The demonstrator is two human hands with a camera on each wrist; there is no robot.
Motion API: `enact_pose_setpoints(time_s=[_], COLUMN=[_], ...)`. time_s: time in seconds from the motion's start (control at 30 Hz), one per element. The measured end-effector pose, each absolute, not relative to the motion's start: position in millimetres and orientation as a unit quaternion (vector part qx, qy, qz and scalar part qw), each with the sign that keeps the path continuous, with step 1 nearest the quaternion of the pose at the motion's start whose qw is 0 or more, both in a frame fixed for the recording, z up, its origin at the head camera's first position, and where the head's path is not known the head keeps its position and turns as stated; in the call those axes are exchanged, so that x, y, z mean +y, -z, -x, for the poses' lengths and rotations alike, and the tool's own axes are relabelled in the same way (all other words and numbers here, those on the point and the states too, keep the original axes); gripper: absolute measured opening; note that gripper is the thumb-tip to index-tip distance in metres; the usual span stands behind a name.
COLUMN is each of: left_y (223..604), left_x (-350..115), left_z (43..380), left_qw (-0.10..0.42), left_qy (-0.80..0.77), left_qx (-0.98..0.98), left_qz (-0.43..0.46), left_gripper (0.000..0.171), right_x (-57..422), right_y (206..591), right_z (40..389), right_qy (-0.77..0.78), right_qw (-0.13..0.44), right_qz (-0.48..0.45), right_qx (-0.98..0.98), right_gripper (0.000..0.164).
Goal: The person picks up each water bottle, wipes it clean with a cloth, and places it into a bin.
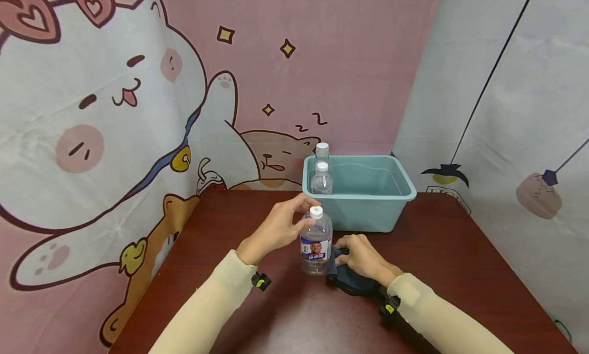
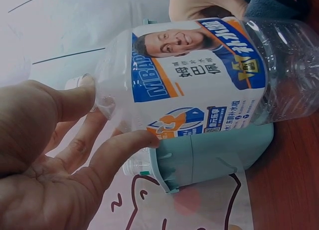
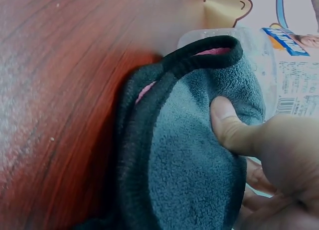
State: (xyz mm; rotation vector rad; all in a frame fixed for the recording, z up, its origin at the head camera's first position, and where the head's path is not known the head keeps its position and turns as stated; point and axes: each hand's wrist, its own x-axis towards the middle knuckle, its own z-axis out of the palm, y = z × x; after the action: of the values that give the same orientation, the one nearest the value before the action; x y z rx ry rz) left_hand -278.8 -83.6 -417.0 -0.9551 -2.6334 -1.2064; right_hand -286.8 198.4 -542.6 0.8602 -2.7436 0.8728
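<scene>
A clear plastic bottle [image 1: 316, 246] with a white cap and a blue, orange and white label stands upright on the table. My left hand [image 1: 284, 225] pinches it near the cap, the thumb [image 2: 82, 93] in front and the fingers curving behind the neck. Folded in my right hand [image 1: 363, 256] is a dark grey cloth [image 3: 194, 140] with a black edge and a bit of pink inside the folds. The thumb [image 3: 229, 123] presses into its fuzzy side. One end of this cloth lies right against the bottle's lower side; the rest hangs low over the tabletop.
Behind the hands stands a light blue plastic bin [image 1: 363, 213]. Two more clear bottles with white caps, a nearer one [image 1: 322, 181] and a farther one [image 1: 322, 152], stand in its left end. The dark red-brown table [image 1: 276, 313] ends at a cartoon-printed backdrop [image 1: 349, 62].
</scene>
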Motion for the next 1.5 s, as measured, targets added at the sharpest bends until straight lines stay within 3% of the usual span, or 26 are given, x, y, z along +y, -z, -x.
enact_pose_setpoints(time_s=[0.4, 0.73, 1.0, 1.5], left_y=[417.5, 417.6, 419.0, 420.9], left_x=[-84.6, -87.3, -88.8, -90.5], left_z=[278.6, 279.1, 280.3, 280.1], left_qw=[0.049, 0.051, 0.054, 0.047], left_qy=[0.392, 0.389, 0.389, 0.399], left_qx=[-0.865, -0.866, -0.864, -0.861], left_qz=[0.309, 0.310, 0.316, 0.313], left_gripper=[0.040, 0.042, 0.042, 0.043], right_x=[213.5, 205.4, 194.7, 187.3], right_y=[533.8, 475.9, 451.8, 443.4], right_z=[291.9, 276.5, 279.4, 278.2], right_qy=[-0.387, -0.407, -0.421, -0.411], right_qw=[0.107, 0.113, 0.136, 0.134], right_qz=[-0.294, -0.255, -0.257, -0.252], right_qx=[-0.867, -0.870, -0.859, -0.866], right_gripper=[0.030, 0.026, 0.036, 0.036])
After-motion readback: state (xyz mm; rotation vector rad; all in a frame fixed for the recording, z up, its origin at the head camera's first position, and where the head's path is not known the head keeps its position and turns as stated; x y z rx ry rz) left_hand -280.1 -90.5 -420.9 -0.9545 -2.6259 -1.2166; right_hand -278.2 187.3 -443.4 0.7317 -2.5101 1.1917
